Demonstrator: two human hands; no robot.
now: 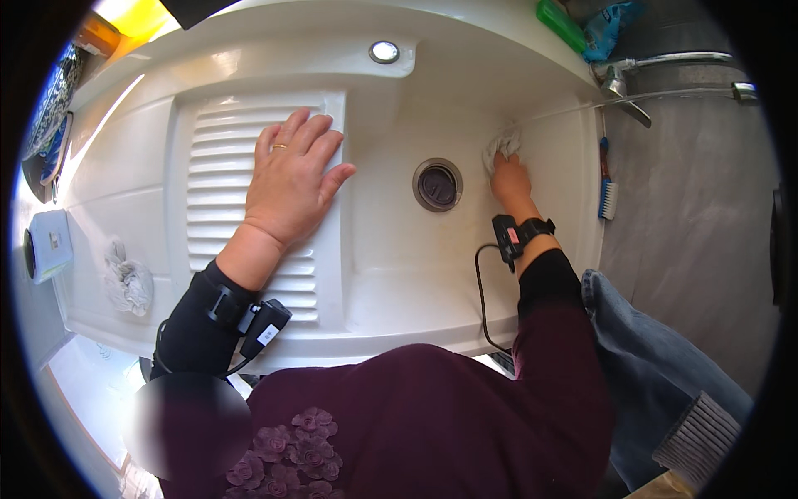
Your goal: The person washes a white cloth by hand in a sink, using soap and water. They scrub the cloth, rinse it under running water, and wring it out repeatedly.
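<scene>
My right hand (512, 181) grips a crumpled white cloth (502, 145) down in the white laundry sink basin (430, 299), to the right of the drain (437, 185). A thin stream of water (661, 95) runs from the tap spout (744, 93) down towards the cloth. Palm down, with fingers and thumb apart, my left hand (296, 174) rests on the ribbed washboard (218, 187) left of the basin. It holds nothing and wears a ring. Both forearms carry strapped black devices with cables.
A second crumpled white cloth (129, 280) lies on the left ledge, near a translucent container (51, 244). A scrubbing brush (606, 187) hangs beside the right rim. A metal tap (617, 84), green bottle (561, 25) and blue packet (611, 31) occupy the far right. Jeans (648, 337) hang at right.
</scene>
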